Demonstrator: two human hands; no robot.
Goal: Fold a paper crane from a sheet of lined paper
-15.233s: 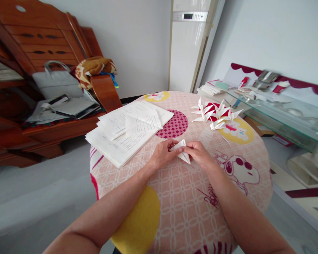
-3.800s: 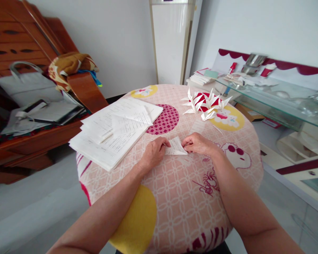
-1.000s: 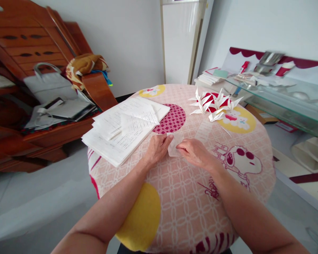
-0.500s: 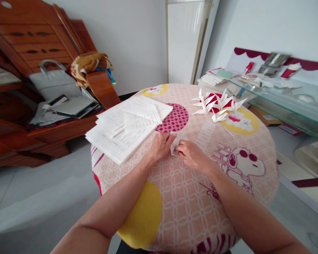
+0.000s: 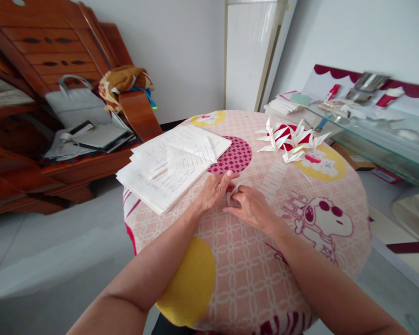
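Note:
A small folded piece of white paper (image 5: 234, 191) lies on the round table (image 5: 251, 270) between my two hands. My left hand (image 5: 214, 190) rests flat on the cloth with its fingertips on the paper's left edge. My right hand (image 5: 251, 208) covers most of the paper, fingers bent and pressing it down. Only a small part of the paper shows between the hands.
A stack of printed sheets (image 5: 171, 165) lies at the table's left. Several finished white paper cranes (image 5: 289, 142) sit at the far right. A glass shelf (image 5: 377, 130) with small items stands to the right, a wooden bench (image 5: 56, 139) with a bag to the left.
Over the last second the flat sheet was folded smaller, and my right hand moved left over it, hiding most of it. The view also drifted slightly.

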